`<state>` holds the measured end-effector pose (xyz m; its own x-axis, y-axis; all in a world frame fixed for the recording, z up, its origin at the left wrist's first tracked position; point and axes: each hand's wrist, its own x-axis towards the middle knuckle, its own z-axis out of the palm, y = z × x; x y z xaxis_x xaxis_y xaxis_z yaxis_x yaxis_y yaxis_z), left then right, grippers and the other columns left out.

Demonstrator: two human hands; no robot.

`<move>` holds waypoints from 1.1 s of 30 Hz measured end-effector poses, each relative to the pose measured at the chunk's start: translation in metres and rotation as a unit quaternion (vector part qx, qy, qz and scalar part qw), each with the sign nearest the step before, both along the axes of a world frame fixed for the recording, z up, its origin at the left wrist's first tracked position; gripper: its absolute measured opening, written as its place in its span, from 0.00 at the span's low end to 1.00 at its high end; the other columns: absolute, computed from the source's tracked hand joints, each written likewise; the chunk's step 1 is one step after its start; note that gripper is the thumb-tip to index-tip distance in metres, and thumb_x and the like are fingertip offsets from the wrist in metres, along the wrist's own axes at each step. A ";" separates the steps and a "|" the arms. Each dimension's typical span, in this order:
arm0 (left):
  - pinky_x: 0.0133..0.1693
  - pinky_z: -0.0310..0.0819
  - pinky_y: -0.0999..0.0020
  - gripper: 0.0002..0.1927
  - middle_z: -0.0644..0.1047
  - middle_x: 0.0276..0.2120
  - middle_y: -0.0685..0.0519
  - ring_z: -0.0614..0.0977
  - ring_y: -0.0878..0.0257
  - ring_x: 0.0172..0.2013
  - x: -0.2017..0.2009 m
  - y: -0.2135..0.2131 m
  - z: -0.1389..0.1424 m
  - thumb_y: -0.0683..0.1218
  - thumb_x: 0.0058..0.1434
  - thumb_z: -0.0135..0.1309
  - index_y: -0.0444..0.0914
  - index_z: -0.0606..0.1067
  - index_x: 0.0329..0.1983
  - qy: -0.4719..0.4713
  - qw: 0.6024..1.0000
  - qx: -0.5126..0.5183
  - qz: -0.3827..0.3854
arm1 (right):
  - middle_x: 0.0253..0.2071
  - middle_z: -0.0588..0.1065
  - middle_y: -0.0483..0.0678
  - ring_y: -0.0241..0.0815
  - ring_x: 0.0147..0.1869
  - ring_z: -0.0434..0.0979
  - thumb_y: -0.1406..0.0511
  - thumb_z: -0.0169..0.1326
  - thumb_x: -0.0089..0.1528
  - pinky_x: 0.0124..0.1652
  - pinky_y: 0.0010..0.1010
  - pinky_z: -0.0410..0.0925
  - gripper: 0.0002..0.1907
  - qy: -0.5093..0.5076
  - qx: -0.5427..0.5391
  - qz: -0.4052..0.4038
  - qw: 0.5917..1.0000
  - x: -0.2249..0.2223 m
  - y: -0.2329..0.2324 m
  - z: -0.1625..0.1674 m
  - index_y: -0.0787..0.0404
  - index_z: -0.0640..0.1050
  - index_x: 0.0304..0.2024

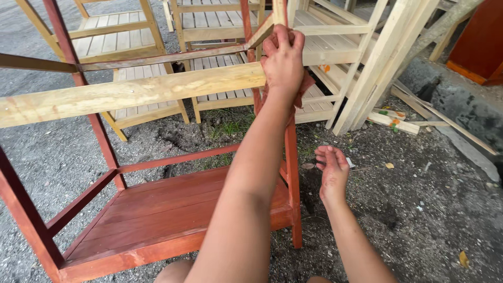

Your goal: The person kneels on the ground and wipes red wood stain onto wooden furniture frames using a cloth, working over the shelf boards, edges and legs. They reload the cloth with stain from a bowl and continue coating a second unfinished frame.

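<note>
The left hand [283, 60] is raised and closed, its fingers curled over a reddish-brown cloth [303, 86] that it presses against the end of an unpainted wooden rail [131, 93]. Only a fold of the cloth shows, hanging out below the wrist on the thumb side; the rest is hidden under the palm. The rail runs away from the grip to the left edge of the view, bare pale wood along its whole visible length. Right at the knuckles the rail meets a red-stained upright post [291, 173], which drops straight down from under the hand to the ground.

Below and slightly right of the grip, the right hand [331, 170] hangs free near the post, palm turned up, fingers loosely spread and lightly curled, holding nothing and touching nothing.

Beneath both hands lies the red-stained slatted shelf [157, 209] of the same frame, joined to the post at its corner. Beyond the grip, farther from the person, stand several unpainted slatted wooden racks [220, 31], and to the right of them loose pale boards [382, 57] lean on end. The ground [419, 209] under everything is dark gravel and dirt.
</note>
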<state>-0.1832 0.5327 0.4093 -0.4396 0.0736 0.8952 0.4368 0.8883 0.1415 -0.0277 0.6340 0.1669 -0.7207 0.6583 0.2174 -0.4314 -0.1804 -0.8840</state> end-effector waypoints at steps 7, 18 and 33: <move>0.29 0.80 0.51 0.22 0.65 0.61 0.40 0.75 0.39 0.50 -0.040 -0.168 -0.043 0.43 0.58 0.52 0.46 0.68 0.57 0.036 0.994 0.007 0.104 | 0.42 0.79 0.43 0.30 0.44 0.76 0.58 0.52 0.71 0.45 0.24 0.67 0.11 0.067 0.032 0.081 0.994 -0.029 -0.059 0.005 0.59 0.79 0.44; 0.28 0.81 0.47 0.21 0.62 0.66 0.34 0.75 0.31 0.51 -0.030 -0.426 -0.044 0.45 0.66 0.55 0.50 0.69 0.62 -0.038 0.928 0.127 0.348 | 0.41 0.80 0.42 0.30 0.45 0.77 0.59 0.52 0.69 0.46 0.24 0.66 0.11 0.014 0.088 0.151 0.985 -0.028 -0.105 0.003 0.59 0.79 0.43; 0.21 0.79 0.56 0.26 0.64 0.58 0.34 0.78 0.42 0.45 -0.015 -0.052 -0.033 0.48 0.60 0.53 0.43 0.64 0.62 -0.066 0.988 -0.053 0.133 | 0.41 0.79 0.44 0.30 0.43 0.73 0.60 0.54 0.70 0.45 0.23 0.63 0.11 0.049 0.040 0.185 0.981 -0.031 -0.102 -0.035 0.61 0.79 0.44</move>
<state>-0.1982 0.4804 0.3761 -0.5677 0.0293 0.8227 0.1697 0.9821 0.0821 -0.0585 0.5317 0.1316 -0.8798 0.3341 0.3381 -0.4334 -0.2716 -0.8593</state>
